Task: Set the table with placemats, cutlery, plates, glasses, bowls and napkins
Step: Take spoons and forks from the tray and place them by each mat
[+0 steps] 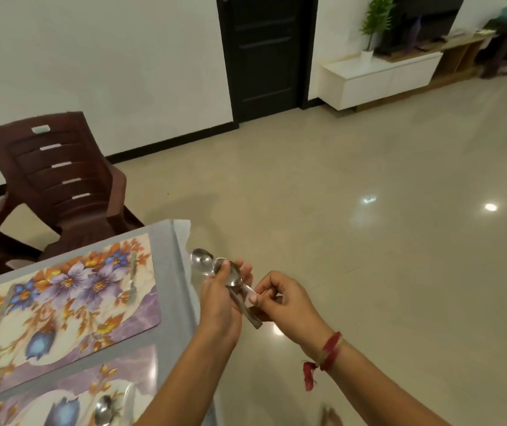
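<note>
Several steel spoons (215, 270) are bunched in the left hand (219, 298), fingers wrapped around their necks, bowls pointing up and away, handles jutting out below the palm, just off the table's (169, 272) corner and over the floor. To their right, the right hand (283, 298) pinches one spoon's handle between thumb and fingertips, other fingers curled, apparently drawing it from the bunch. Judged by looks, the spoons are light, rigid and smooth, likely to slide against each other, so gripping one by its flat handle seems safest. Left of the hands, a floral placemat (70, 302) lies on the grey table with a fork (131, 279) on its right side; a nearer placemat (61, 404) carries a spoon (103, 410). A brown chair (58, 179) stands beyond
</note>
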`<state>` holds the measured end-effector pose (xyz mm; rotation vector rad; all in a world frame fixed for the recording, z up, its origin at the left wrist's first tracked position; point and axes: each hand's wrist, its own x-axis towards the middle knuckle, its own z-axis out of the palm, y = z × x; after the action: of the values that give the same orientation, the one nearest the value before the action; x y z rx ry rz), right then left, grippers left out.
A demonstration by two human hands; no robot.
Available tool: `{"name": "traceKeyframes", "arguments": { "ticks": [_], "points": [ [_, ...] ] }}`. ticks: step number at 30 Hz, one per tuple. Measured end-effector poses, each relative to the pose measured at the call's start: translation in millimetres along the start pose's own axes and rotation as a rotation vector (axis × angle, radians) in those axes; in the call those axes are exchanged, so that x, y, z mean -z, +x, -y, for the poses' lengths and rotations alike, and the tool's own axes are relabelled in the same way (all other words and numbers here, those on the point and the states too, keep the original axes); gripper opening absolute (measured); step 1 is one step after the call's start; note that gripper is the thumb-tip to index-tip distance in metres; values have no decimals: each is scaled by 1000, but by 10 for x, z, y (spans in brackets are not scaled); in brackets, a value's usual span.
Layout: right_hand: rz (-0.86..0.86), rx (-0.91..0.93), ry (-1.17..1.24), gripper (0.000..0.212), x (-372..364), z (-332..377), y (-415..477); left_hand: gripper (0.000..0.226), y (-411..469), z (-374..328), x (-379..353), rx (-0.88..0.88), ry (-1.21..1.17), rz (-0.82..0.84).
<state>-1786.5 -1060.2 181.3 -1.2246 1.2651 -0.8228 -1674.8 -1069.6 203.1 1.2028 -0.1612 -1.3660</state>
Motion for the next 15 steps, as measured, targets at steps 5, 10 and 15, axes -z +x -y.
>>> {"name": "traceKeyframes", "arguments": {
  "ticks": [5,10,15],
  "points": [
    [23,26,-46,10,780,-6,387,18,304,230,-587,-53,73,-10],
    [59,10,24,6,1274,77,759,23,547,185,-851,-125,0,-106],
    [153,41,73,4,1304,225,1316,28,855,80,-691,-175,-39,-219]
  ]
}}
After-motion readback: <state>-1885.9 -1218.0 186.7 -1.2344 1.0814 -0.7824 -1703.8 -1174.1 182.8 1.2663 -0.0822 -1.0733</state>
